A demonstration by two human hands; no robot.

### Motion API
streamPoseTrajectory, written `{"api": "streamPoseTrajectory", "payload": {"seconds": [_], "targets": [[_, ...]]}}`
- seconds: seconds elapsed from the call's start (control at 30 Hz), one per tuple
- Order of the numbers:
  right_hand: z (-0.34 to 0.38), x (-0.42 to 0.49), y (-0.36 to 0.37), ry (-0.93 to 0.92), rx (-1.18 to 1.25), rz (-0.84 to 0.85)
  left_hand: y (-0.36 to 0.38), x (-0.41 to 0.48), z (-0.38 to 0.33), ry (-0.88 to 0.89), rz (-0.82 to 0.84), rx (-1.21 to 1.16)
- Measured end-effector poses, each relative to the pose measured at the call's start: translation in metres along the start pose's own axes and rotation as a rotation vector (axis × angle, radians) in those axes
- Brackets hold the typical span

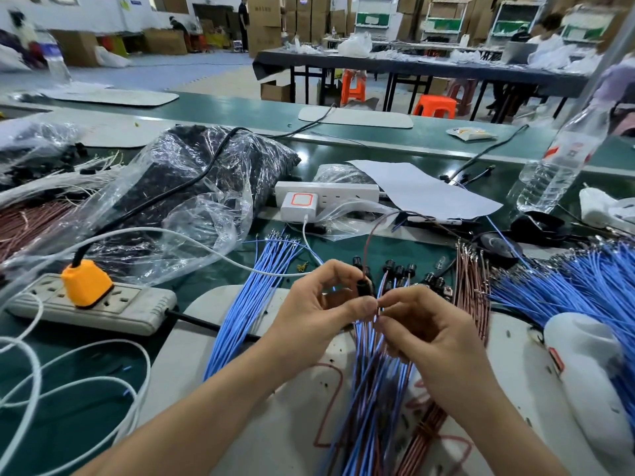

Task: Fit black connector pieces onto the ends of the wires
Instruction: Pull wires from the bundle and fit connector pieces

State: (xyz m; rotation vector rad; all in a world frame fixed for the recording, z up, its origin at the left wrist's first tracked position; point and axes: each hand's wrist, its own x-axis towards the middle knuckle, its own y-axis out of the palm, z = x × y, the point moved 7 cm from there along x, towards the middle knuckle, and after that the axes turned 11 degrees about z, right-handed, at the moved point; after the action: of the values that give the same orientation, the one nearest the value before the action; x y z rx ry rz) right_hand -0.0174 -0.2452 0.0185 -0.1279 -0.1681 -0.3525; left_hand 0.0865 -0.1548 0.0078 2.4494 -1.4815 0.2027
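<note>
Black connector [363, 286] sits pinched between the thumb and fingers of the left hand [319, 305], above the white mat [213, 310] at the middle of the bench. Its long axis is roughly upright, with a brown wire [368, 242] looping out of its top. The right hand [424, 326] pinches the tip of a blue wire [379, 301] just right of and slightly below the connector (both hands are about equally near it). The tip points up and left toward the connector's lower end. Whether it has entered the socket is too small to tell.
</note>
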Motion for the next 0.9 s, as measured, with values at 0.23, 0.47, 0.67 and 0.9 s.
{"api": "streamPoseTrajectory", "payload": {"seconds": [0.23, 0.47, 0.67, 0.9], "targets": [[0.004, -0.037, 0.049, 0.435, 0.295, 1.035, -0.041, 0.007, 0.017, -0.107, -0.349, -0.914], [-0.018, -0.017, 0.046, 0.448, 0.339, 0.575, -0.025, 0.006, 0.011, -0.046, -0.158, -0.550], [-0.020, 0.001, 0.011, 0.106, -0.149, 0.147, -0.001, -0.004, 0.000, 0.081, -0.050, 0.148], [-0.028, -0.003, 0.024, 0.210, -0.260, 0.398, -0.024, -0.013, -0.029, 0.294, -0.367, 0.412]]}}
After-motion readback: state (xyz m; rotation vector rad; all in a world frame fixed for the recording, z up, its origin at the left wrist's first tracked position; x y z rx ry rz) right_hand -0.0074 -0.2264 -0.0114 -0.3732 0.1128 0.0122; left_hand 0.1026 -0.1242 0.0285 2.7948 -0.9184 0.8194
